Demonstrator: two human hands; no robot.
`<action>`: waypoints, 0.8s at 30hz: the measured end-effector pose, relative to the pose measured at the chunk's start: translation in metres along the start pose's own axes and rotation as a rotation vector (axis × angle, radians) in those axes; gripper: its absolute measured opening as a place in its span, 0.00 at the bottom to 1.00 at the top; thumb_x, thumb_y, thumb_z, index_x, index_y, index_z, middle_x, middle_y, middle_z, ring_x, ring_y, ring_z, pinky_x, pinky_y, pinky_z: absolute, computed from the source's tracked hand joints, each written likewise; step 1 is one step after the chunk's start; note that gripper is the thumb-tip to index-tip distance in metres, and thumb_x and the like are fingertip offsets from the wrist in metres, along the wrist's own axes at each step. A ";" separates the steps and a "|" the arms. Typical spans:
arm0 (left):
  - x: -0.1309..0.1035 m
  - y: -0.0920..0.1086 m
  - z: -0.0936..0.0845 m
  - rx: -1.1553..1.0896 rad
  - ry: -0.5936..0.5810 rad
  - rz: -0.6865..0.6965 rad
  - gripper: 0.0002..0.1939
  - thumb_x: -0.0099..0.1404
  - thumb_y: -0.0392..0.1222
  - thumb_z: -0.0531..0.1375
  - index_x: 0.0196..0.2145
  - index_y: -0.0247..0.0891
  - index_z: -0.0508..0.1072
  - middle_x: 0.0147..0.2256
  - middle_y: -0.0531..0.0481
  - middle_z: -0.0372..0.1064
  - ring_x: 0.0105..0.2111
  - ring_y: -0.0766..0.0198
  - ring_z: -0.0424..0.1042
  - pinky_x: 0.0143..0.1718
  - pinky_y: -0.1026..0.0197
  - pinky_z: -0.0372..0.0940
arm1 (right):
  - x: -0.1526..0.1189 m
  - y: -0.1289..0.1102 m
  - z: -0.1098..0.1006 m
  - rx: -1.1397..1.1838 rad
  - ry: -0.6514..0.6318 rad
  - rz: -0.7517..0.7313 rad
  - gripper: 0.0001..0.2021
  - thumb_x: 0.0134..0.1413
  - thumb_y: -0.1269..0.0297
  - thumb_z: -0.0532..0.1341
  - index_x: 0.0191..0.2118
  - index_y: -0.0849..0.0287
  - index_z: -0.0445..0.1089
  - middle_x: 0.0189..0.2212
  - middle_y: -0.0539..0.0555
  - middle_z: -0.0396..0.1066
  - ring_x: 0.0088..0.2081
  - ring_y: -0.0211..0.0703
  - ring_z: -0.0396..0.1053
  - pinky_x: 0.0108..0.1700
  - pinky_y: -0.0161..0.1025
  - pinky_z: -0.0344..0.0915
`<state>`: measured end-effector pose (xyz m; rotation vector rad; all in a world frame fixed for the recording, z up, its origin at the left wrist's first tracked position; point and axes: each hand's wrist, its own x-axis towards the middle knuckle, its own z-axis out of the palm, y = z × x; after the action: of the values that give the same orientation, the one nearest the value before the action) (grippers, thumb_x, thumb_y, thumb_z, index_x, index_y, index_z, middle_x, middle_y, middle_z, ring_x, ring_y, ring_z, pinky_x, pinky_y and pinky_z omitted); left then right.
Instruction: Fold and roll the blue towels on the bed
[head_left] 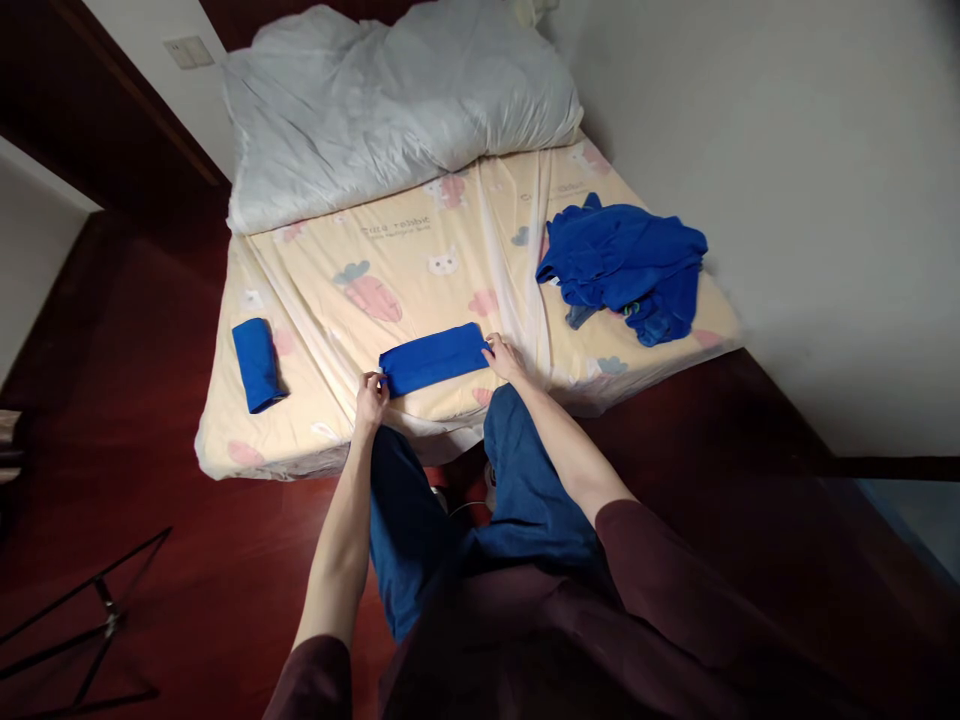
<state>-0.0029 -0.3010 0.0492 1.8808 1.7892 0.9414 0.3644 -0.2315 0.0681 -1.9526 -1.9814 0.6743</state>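
Observation:
A blue cloth (435, 358), folded into a long flat strip, lies on the bed near its front edge. My left hand (372, 396) pinches the strip's left end, and my right hand (502, 358) has its fingers closed on the right end. To the left, a compact folded blue bundle (256, 365) rests near the bed's left side. A loose, crumpled heap of blue clothing (626, 262) sits on the right side of the bed, with a bit of greyish-blue fabric showing beneath it.
The bed (300, 280) has a patterned cover under a thin translucent sheet. A large pale quilt (397, 100) fills its far end. A wall (787, 200) borders the right side. A black metal stand (109, 615) is on the floor at lower left.

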 end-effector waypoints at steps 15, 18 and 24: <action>0.000 0.001 0.000 0.066 -0.013 -0.011 0.11 0.69 0.38 0.56 0.45 0.38 0.76 0.51 0.38 0.70 0.42 0.55 0.76 0.52 0.50 0.73 | 0.003 0.005 0.004 0.001 0.014 0.054 0.18 0.69 0.59 0.60 0.61 0.54 0.66 0.44 0.57 0.79 0.48 0.54 0.77 0.51 0.48 0.73; 0.000 0.003 -0.002 0.142 0.008 0.079 0.12 0.68 0.37 0.56 0.46 0.39 0.77 0.52 0.37 0.70 0.54 0.49 0.72 0.61 0.45 0.68 | 0.000 0.005 0.000 0.009 0.106 -0.040 0.16 0.65 0.64 0.62 0.57 0.55 0.69 0.49 0.59 0.77 0.52 0.54 0.74 0.54 0.48 0.72; -0.001 0.002 0.001 0.133 -0.100 0.247 0.17 0.70 0.42 0.58 0.54 0.39 0.76 0.59 0.38 0.71 0.60 0.47 0.69 0.67 0.42 0.63 | 0.003 0.005 0.002 0.059 0.091 -0.410 0.12 0.60 0.72 0.63 0.47 0.57 0.79 0.50 0.57 0.78 0.56 0.50 0.71 0.62 0.47 0.67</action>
<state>-0.0005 -0.3018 0.0492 2.2304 1.6234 0.8083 0.3677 -0.2288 0.0639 -1.4478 -2.1812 0.5194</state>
